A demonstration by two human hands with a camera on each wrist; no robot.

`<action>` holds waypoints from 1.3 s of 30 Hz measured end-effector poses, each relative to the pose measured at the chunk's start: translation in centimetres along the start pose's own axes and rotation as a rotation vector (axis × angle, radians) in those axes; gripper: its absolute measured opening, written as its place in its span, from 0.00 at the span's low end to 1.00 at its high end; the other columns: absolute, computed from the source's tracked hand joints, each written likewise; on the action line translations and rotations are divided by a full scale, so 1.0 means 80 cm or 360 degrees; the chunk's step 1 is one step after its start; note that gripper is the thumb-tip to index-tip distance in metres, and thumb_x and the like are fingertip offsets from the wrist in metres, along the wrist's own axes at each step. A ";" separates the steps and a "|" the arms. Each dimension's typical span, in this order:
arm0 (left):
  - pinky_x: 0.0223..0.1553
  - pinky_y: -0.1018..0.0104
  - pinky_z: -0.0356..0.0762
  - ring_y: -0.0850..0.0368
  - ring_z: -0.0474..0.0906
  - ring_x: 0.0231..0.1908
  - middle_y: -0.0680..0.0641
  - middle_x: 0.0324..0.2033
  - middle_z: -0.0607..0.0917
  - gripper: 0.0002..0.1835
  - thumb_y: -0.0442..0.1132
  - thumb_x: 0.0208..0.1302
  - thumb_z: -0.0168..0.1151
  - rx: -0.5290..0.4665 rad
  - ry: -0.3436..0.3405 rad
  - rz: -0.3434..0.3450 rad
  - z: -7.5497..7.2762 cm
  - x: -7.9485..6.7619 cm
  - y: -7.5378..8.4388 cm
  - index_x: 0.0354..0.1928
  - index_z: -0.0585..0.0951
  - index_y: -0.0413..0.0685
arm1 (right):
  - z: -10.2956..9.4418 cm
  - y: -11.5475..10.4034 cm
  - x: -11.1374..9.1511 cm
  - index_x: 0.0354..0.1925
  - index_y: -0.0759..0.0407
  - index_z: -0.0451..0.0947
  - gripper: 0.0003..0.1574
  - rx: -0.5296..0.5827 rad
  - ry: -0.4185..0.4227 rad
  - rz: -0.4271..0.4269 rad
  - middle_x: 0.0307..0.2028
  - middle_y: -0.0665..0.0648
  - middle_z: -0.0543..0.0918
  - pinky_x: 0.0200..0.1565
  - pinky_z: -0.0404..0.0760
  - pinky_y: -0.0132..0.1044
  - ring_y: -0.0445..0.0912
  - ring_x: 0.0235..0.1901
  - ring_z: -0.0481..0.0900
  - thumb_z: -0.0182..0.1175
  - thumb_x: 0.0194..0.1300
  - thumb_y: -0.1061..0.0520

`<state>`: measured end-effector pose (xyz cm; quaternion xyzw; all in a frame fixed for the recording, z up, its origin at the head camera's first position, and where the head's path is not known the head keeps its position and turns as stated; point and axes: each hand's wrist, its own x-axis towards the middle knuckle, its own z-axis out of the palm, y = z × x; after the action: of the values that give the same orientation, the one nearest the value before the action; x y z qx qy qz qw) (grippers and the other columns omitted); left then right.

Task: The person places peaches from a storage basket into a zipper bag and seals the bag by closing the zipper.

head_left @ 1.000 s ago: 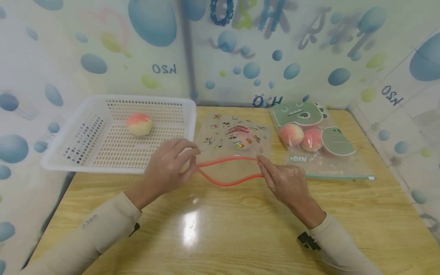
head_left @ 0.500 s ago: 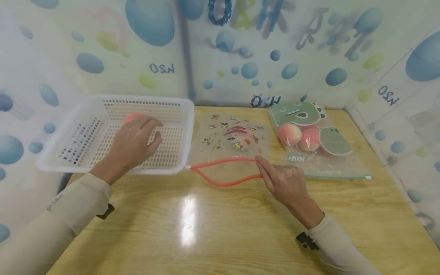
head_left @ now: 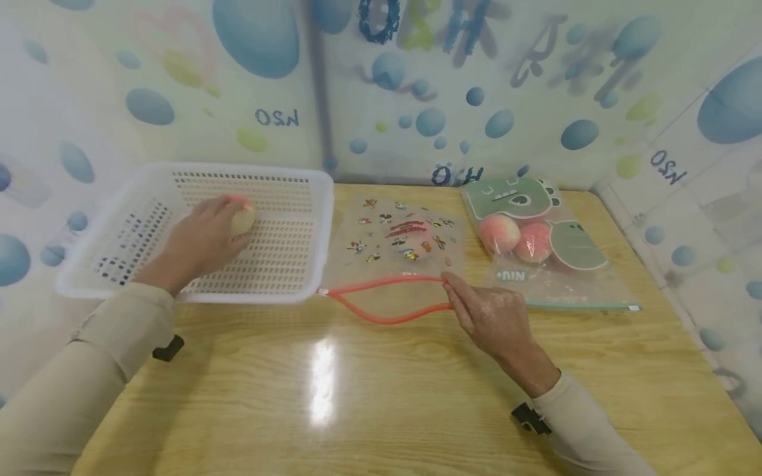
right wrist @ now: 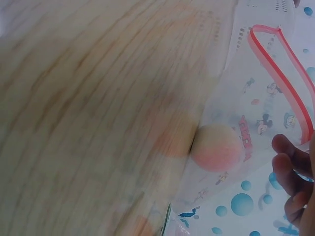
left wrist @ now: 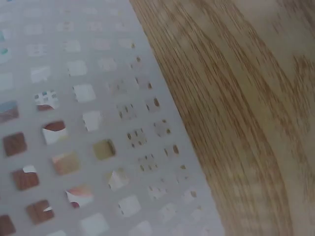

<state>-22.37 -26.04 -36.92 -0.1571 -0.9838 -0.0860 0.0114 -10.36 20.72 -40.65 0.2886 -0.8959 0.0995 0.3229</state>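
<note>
Inside the white perforated basket (head_left: pixel 297 299), my left hand (head_left: pixel 199 241) has its fingers round the left side of a pink and yellow peach (head_left: pixel 244 219). Part of the peach and the fingertips are hidden behind the hand. My right hand (head_left: pixel 491 314) pinches the right end of the red zip edge (head_left: pixel 389 321) of a clear bag (head_left: pixel 363 261) printed with small cartoon figures. The bag lies on the table with its mouth gaping. In the right wrist view, one peach (right wrist: pixel 216 147) shows inside this bag, and curled right fingers (right wrist: pixel 290 169) sit at the red edge.
On the right lies a second clear bag (head_left: pixel 571 287) with a green zip and green animal print. It holds several peaches (head_left: pixel 500 233). A patterned wall (head_left: pixel 357 99) borders the wooden table (head_left: pixel 381 390) at the back. The basket's holed side fills much of the left wrist view.
My left hand has let go of the left end of the bag's red zip, moved left into the basket and taken hold of the peach. My right hand keeps its place at the bag.
</note>
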 end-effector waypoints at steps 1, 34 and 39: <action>0.59 0.24 0.60 0.25 0.56 0.67 0.27 0.70 0.60 0.34 0.44 0.70 0.59 0.0000 -0.0016 -0.0005 0.001 0.000 -0.002 0.71 0.62 0.35 | 0.000 0.000 0.000 0.53 0.59 0.85 0.32 0.0000 0.0006 -0.0004 0.10 0.50 0.73 0.12 0.51 0.31 0.37 0.11 0.52 0.39 0.82 0.42; 0.55 0.32 0.70 0.34 0.70 0.60 0.35 0.64 0.71 0.33 0.50 0.66 0.67 -0.0226 -0.0187 0.0016 -0.010 -0.022 0.024 0.68 0.69 0.45 | 0.000 -0.002 -0.002 0.52 0.59 0.85 0.31 0.0010 0.0027 0.0004 0.10 0.48 0.70 0.12 0.49 0.31 0.36 0.12 0.51 0.41 0.82 0.43; 0.45 0.34 0.75 0.35 0.75 0.50 0.35 0.56 0.73 0.38 0.56 0.60 0.71 -0.0138 -0.0157 0.0008 -0.010 -0.027 0.028 0.67 0.71 0.45 | 0.000 -0.003 -0.001 0.52 0.59 0.85 0.31 0.0019 0.0032 0.0013 0.11 0.49 0.73 0.12 0.50 0.31 0.36 0.12 0.51 0.41 0.82 0.42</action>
<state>-19.64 -24.72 -35.86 -0.1640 -0.9781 -0.1207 -0.0437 -10.19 20.58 -40.74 0.2859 -0.8932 0.1092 0.3295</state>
